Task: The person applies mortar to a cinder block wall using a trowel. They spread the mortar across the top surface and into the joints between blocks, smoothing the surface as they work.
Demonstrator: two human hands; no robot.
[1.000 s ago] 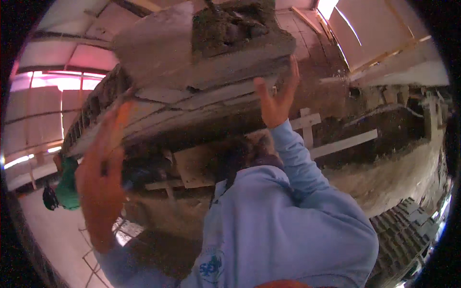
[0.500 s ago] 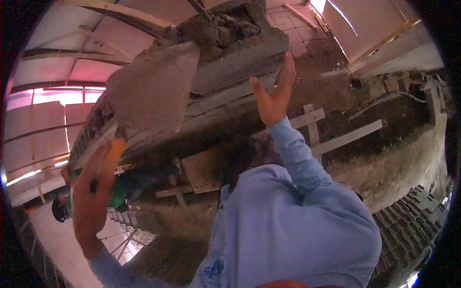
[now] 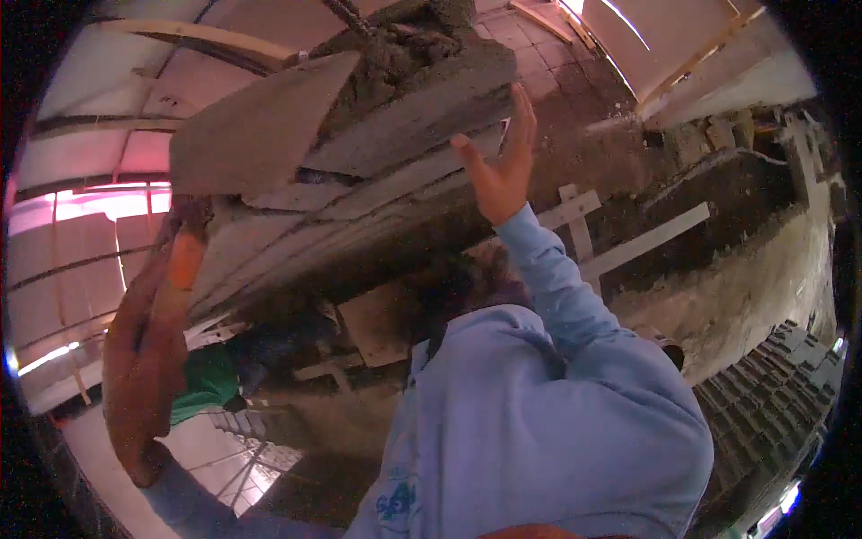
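My left hand (image 3: 148, 332) is wrapped around the orange handle of a trowel (image 3: 260, 130), whose broad, flat grey blade is tilted over the left part of a masonry ledge (image 3: 422, 112). Wet grey mortar (image 3: 404, 63) lies heaped in a rough pile on top of this ledge. Near the ledge's right end, my right hand (image 3: 505, 166) is raised with fingers stretched upward and thumb apart. It holds nothing that I can see, and whether its fingertips touch the ledge cannot be made out.
Below my right forearm are pale wooden boards nailed crosswise (image 3: 651, 238). A person in a green garment (image 3: 206, 382) is low at the left. Stacked bricks or tiles (image 3: 763, 395) stand at lower right. Timber-framed sheeting (image 3: 81, 242) encloses the left side.
The trowel and my left hand have shifted left, and the blade has tilted, now looking narrower. My right hand has moved slightly left, its fingers still stretched. More of the green garment shows.
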